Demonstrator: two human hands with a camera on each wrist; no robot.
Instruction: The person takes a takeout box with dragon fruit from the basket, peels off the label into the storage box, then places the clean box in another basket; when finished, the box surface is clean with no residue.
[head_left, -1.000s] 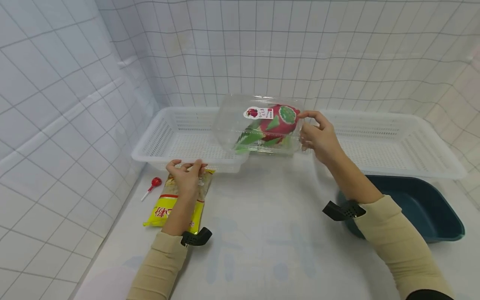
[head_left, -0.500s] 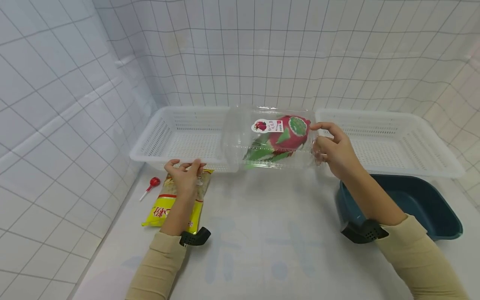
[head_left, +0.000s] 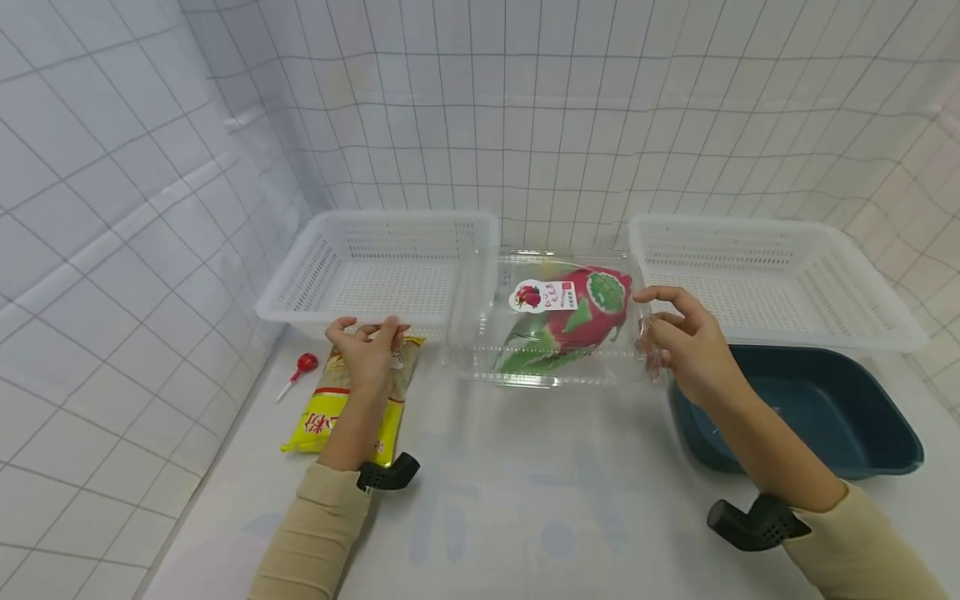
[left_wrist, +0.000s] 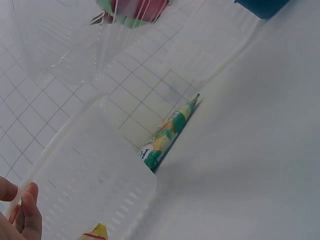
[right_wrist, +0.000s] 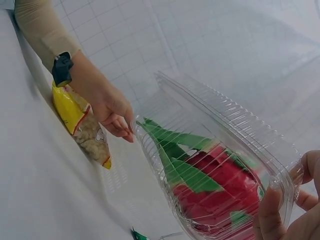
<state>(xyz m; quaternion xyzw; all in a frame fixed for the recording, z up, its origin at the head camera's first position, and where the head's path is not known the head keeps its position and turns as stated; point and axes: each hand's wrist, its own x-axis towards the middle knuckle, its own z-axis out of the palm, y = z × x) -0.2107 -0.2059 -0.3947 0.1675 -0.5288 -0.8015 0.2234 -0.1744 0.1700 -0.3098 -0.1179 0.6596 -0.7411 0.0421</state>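
My right hand [head_left: 693, 342] pinches the right end of a clear plastic clamshell box [head_left: 468, 333], held in the air between two white baskets. Inside lies a red and green dragon fruit [head_left: 581, 321], seen close up in the right wrist view too [right_wrist: 220, 185]. A label with a fruit picture [head_left: 542, 296] sits on the lid. My left hand [head_left: 365, 358] grips the near rim of the left white basket [head_left: 300, 315], its fingers curled over the edge in the left wrist view. The forearm partly covers a yellow bag of tan food [head_left: 322, 421].
A red lollipop [head_left: 306, 363] lies left of the yellow bag. The right white basket [head_left: 795, 333] stands behind a dark teal basin [head_left: 832, 408]. In the left wrist view, a green and orange packet [left_wrist: 167, 132] lies by the gridded backdrop, between the baskets.
My right hand has brought the clamshell box with the dragon fruit towards me, lower and a little to the right. My left hand keeps its place on the basket rim.
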